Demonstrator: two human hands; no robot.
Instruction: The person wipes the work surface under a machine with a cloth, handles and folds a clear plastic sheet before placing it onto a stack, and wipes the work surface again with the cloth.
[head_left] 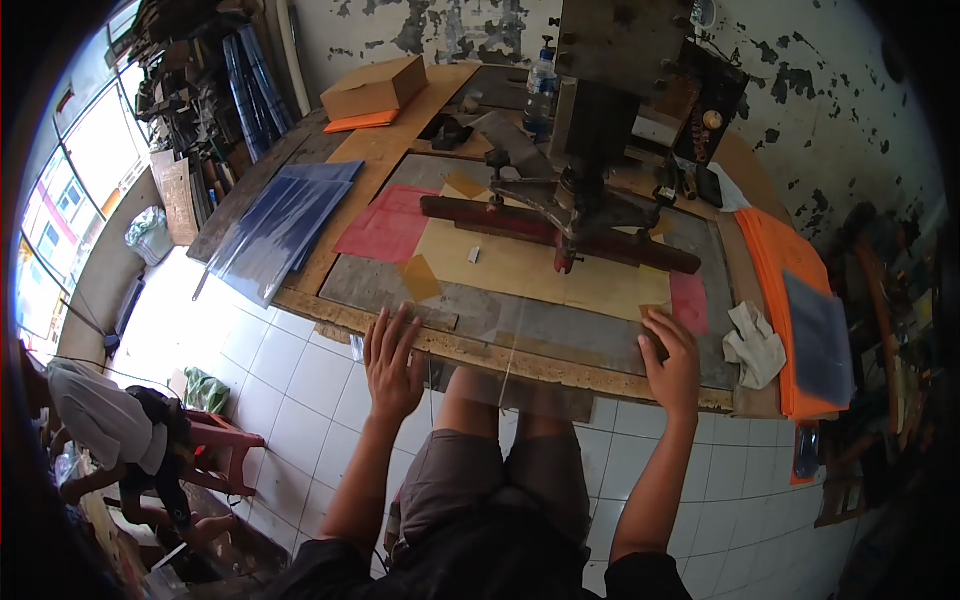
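Observation:
My left hand [392, 362] lies with its fingers stretched out at the front edge of the worktable [470, 357], over the left part of a clear plastic sheet [540, 375]. That see-through sheet overhangs the edge; its outline is faint. On the right, my right hand [672, 362] rests by the same edge, thumb and forefinger apart, fingertips beside a brown tape piece [655, 312]. Between and beyond my hands, a yellow sheet [440, 245] lies over red sheets [375, 228] beneath a press bar [470, 213]. A small white piece [474, 255] sits on the yellow sheet.
Blue-tinted plastic sheets [290, 215] and a cardboard box [375, 88] are on the left. Behind the bar stands a water bottle [541, 90]. A white cloth [754, 345] and orange folders [780, 260] lie right. Another person [105, 415] is at lower left near a red stool [225, 440].

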